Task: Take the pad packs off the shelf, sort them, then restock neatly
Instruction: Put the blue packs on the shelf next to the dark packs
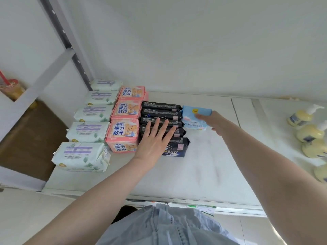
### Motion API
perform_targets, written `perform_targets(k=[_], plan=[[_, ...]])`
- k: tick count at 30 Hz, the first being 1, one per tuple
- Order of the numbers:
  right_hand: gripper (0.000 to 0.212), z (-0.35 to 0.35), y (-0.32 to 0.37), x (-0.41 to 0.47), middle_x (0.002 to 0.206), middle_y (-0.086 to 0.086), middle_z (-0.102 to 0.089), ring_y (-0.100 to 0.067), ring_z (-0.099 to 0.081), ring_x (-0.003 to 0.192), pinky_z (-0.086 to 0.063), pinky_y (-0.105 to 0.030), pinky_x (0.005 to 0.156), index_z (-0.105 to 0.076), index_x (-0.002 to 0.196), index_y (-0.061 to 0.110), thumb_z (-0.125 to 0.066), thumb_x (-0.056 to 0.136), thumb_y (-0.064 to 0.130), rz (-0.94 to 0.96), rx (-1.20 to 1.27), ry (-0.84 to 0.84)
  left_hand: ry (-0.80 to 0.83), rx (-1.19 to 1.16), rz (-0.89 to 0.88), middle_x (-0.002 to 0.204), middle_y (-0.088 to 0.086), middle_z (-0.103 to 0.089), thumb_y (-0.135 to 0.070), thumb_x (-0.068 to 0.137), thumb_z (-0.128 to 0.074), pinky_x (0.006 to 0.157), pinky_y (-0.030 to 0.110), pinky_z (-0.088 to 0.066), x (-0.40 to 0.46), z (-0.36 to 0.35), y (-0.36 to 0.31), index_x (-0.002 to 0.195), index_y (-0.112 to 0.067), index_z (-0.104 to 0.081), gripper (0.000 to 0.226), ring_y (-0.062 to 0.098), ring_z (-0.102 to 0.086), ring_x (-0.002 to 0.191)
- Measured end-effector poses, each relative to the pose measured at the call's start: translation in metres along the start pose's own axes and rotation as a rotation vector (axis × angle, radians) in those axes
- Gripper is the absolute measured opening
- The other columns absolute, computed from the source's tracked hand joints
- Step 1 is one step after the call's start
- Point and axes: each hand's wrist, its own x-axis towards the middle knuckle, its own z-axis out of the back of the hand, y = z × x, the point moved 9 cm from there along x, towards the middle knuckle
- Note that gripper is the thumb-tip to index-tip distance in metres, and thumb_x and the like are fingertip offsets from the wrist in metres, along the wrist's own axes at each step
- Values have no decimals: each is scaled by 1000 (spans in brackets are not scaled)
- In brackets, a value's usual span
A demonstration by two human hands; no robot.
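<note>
- Shelf (203, 174) of pale white board runs out below me, against a plain white wall, with a grey slotted upright (67, 39) at its far left corner.
- Soap bottles (307, 131), yellow with pumps, stand along the right.
- Pad packs lie in rows running away from me: mint-white packs (83, 154) leftmost, pink packs (123, 131) next, black packs (161, 114) beside those.
- My left hand (154, 138) lies flat on the black row, fingers straight and spread, grip loose on nothing.
- Farther out, my right hand (214, 121) pinches a light blue pack (192, 117) just beside the black ones.
</note>
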Motion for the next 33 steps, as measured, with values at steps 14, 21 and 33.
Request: perform_targets(k=[14,21,33], plan=[[55,16,14,14,114,-5,-52,-24,-44,106,-37,-42,100,-50,124,16,-72,82,43,-16,-120,25,27,-97,50,159,20,7,-58,78,-64,119,51,1,-1,7,20,151,-17,11,113,38,2,147],[51,6,9,10,120,-19,-62,-28,-58,87,-51,-43,88,-44,131,16,-70,87,24,1,-58,84,63,-119,65,159,19,7,-62,80,-59,120,49,-3,1,1,26,151,-16,12,111,38,2,147],[49,-56,113,-11,133,-4,-55,-25,-55,117,-42,-33,97,-50,135,23,-59,91,42,505,-449,-19,59,-113,107,158,23,4,-71,76,-55,119,52,1,-5,0,35,151,-11,10,116,39,2,146]])
